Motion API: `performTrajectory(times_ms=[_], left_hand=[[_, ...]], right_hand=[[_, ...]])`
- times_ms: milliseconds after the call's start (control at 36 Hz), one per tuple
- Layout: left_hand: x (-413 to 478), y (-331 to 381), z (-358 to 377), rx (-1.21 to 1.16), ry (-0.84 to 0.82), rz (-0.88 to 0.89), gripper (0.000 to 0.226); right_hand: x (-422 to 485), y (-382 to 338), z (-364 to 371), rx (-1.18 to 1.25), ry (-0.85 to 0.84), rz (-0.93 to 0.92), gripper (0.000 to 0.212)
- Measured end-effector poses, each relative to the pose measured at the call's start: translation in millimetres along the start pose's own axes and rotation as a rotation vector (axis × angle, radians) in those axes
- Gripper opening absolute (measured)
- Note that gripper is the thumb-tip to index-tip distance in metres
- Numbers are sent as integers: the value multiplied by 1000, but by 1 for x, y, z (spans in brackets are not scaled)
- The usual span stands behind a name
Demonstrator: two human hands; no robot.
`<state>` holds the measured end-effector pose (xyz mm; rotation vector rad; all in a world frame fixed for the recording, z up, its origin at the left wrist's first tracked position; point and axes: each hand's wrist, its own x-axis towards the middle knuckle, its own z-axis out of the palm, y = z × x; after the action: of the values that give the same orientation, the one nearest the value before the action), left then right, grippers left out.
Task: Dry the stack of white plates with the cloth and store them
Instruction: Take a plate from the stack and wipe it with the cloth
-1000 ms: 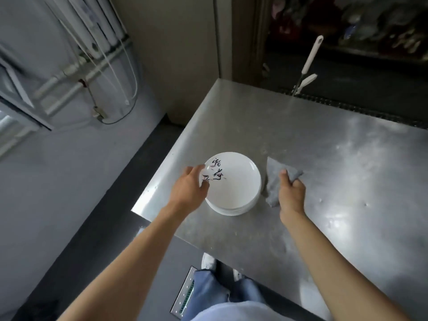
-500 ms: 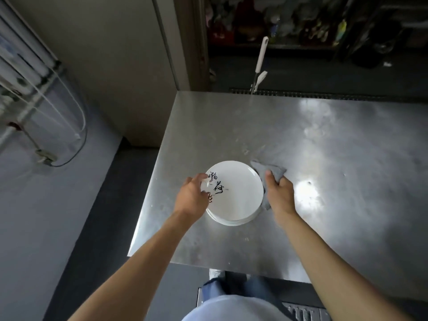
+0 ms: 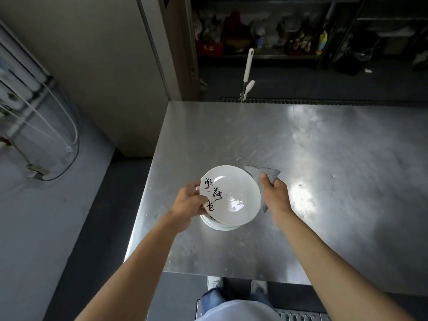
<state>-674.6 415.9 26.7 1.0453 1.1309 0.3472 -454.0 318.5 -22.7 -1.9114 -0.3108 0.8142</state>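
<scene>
A white plate (image 3: 234, 195) with black brush writing near its left rim is lifted and tilted above the stack of white plates (image 3: 220, 225), whose rims show beneath it. My left hand (image 3: 188, 203) grips the lifted plate at its left edge, thumb on top. My right hand (image 3: 275, 193) holds a grey cloth (image 3: 261, 173) against the plate's right rim; part of the cloth hangs below the hand.
Everything stands on a steel table (image 3: 324, 170) near its front left corner. A white-handled tool (image 3: 247, 72) leans behind the far edge by a floor drain grate. Shelves with bottles fill the dark background. A wall stands at left, with pipes and cables.
My left hand has taken the top plate by its rim and raised it off the stack. My right hand has lifted the cloth from the table to the plate's right edge.
</scene>
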Motion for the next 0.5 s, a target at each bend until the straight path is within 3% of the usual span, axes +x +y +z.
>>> performTrajectory(times_ms=[139, 389, 500], left_hand=[[-4, -5, 12, -124, -9, -52, 49], [-9, 0, 90, -105, -120, 16, 53], [-9, -1, 130, -137, -148, 21, 51]], right_hand=[[4, -2, -20, 4, 10, -38, 53], [13, -19, -88, 23, 133, -191, 60], [20, -16, -123, 3, 186, -217, 38]])
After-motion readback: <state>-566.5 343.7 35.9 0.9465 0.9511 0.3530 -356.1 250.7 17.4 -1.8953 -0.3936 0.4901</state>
